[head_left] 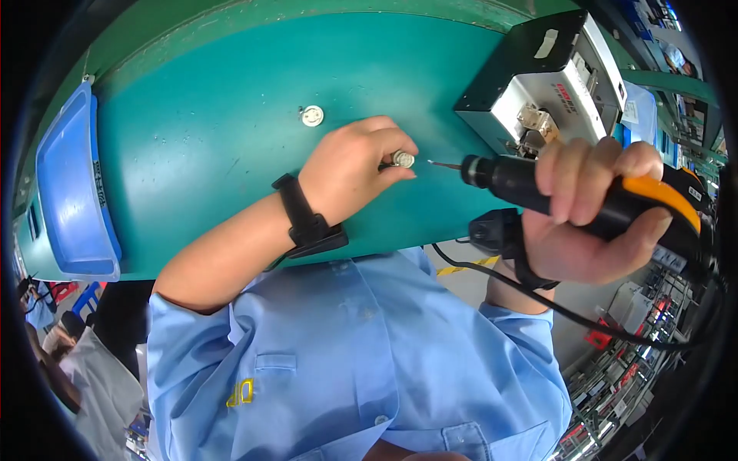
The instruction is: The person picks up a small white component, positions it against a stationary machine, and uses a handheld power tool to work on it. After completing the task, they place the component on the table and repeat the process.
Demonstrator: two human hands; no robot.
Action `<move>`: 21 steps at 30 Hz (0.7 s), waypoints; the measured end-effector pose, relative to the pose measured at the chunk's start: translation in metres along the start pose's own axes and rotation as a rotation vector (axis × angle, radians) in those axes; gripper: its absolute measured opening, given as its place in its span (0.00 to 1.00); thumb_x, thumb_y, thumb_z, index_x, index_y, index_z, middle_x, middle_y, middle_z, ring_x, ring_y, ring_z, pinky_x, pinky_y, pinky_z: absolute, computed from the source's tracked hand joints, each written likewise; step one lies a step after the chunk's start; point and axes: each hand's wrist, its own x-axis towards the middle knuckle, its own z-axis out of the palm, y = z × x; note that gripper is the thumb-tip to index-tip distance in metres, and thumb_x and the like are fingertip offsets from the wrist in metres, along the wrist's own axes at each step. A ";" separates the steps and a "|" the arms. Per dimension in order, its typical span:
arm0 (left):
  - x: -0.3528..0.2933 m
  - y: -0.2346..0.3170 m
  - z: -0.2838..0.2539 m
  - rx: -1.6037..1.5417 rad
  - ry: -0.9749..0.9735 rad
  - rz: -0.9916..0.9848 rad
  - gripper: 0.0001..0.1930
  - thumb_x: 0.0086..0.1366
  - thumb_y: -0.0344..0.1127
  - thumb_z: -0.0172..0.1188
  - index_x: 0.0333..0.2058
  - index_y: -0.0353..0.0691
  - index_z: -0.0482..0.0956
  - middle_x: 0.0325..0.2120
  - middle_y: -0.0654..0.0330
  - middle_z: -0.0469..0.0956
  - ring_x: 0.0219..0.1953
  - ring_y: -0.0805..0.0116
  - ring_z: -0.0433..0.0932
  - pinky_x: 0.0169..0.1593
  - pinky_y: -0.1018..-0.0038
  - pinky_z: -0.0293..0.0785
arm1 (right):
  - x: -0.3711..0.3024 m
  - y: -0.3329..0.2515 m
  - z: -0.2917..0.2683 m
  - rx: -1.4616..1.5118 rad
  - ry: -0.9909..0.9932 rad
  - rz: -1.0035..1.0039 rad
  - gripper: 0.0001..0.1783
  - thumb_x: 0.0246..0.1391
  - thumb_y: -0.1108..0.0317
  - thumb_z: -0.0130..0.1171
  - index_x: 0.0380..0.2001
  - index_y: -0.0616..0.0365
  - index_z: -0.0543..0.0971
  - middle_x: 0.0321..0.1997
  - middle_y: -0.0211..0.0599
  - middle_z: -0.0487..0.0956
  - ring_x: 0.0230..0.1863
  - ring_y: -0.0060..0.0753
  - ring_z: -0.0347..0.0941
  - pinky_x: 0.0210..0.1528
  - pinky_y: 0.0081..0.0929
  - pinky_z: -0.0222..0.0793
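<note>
Between the thumb and fingers of my left hand (357, 165) sits a small round metal part (403, 159) with a pale face turned to the right. My right hand (588, 207) is wrapped round a black and orange electric screwdriver (507, 178). Its thin bit points left at the metal part, with a short gap between them. A cable runs from the tool's rear down past my right wrist. On the green mat, beyond my left hand, lies a small white round disc (312, 116) with holes in it.
A black and silver machine (550, 84) with a metal fixture on its front stands at the back right of the green table mat (207, 100). At the far left lies a blue plastic tray (73, 184). Another person (92, 376) is at the lower left.
</note>
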 end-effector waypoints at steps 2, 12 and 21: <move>0.001 -0.003 -0.001 -0.009 -0.001 0.000 0.10 0.51 0.28 0.68 0.33 0.38 0.79 0.30 0.57 0.77 0.28 0.61 0.78 0.33 0.67 0.74 | -0.002 0.012 0.008 -0.019 -0.118 -0.028 0.22 0.62 0.48 0.46 0.43 0.59 0.68 0.17 0.25 0.64 0.17 0.19 0.58 0.24 0.23 0.56; -0.002 -0.008 0.000 -0.027 0.020 0.009 0.13 0.48 0.28 0.71 0.34 0.38 0.79 0.29 0.57 0.77 0.26 0.65 0.77 0.30 0.70 0.74 | -0.003 0.029 0.032 -0.235 0.007 0.107 0.24 0.57 0.49 0.57 0.39 0.60 0.65 0.17 0.31 0.68 0.16 0.24 0.64 0.22 0.24 0.64; -0.003 -0.006 -0.001 -0.020 0.009 -0.014 0.10 0.49 0.29 0.69 0.31 0.38 0.79 0.29 0.56 0.77 0.30 0.55 0.77 0.34 0.63 0.73 | -0.001 0.036 0.036 -0.245 -0.092 0.084 0.22 0.57 0.53 0.61 0.36 0.59 0.64 0.17 0.32 0.71 0.16 0.24 0.66 0.21 0.24 0.68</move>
